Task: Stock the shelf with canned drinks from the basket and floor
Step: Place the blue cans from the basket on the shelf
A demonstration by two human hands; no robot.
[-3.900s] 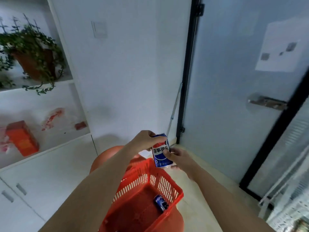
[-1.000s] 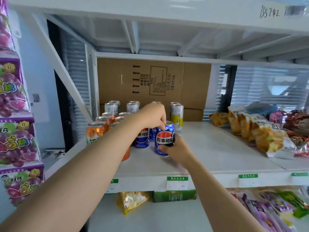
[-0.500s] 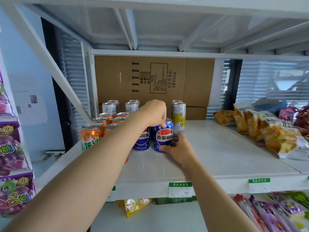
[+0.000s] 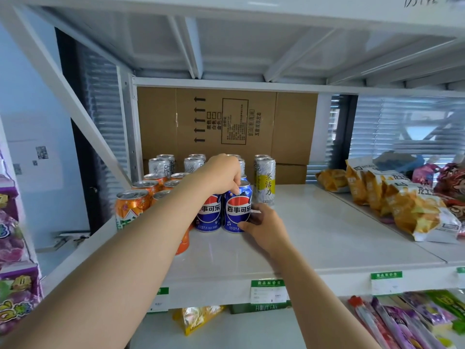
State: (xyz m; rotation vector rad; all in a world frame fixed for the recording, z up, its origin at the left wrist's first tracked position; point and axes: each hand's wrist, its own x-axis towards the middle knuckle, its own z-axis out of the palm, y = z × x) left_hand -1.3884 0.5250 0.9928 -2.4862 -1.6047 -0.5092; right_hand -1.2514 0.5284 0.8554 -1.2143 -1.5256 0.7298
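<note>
A blue Pepsi can (image 4: pixel 237 210) stands upright on the white shelf (image 4: pixel 314 238), touching a second Pepsi can (image 4: pixel 208 215) on its left. My left hand (image 4: pixel 222 176) grips the blue can's top rim from above. My right hand (image 4: pixel 264 226) holds its lower right side with curled fingers. Orange soda cans (image 4: pixel 130 205) stand in rows to the left, and silver tea cans (image 4: pixel 265 180) stand behind and to the right. The basket is out of view.
A cardboard box (image 4: pixel 226 124) fills the back of the shelf. Snack bags (image 4: pixel 402 205) lie on the shelf's right side. Grape candy bags (image 4: pixel 12 235) hang at the far left. Packets fill the lower shelf (image 4: pixel 415 321). Green price tags (image 4: pixel 268 292) line the shelf edge.
Earlier I held the Pepsi can over the red basket by the door. Now it stands on the shelf beside another Pepsi can. Over the last second both hands have stayed on it.
</note>
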